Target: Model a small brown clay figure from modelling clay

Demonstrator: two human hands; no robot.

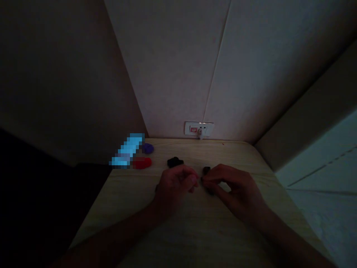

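Over the middle of the wooden tabletop (184,238), my left hand (175,186) has its thumb and fingertips pressed together; whether anything is between them is too dark to tell. Close by on the right, my right hand (237,186) pinches a small dark piece (202,179) of a kind I cannot make out. The fingertips of the two hands are a short gap apart. A dark lump (206,170) lies just behind my right fingertips, and another dark piece (209,191) shows below them. Behind my left hand sits a black lump (174,162).
At the back left lie a red thing (143,162) and a purple-blue thing (148,148), beside a bright, pixelated oblong (128,149). A wall socket (199,128) with a plug in it is just above the table's back edge. The room is dim.
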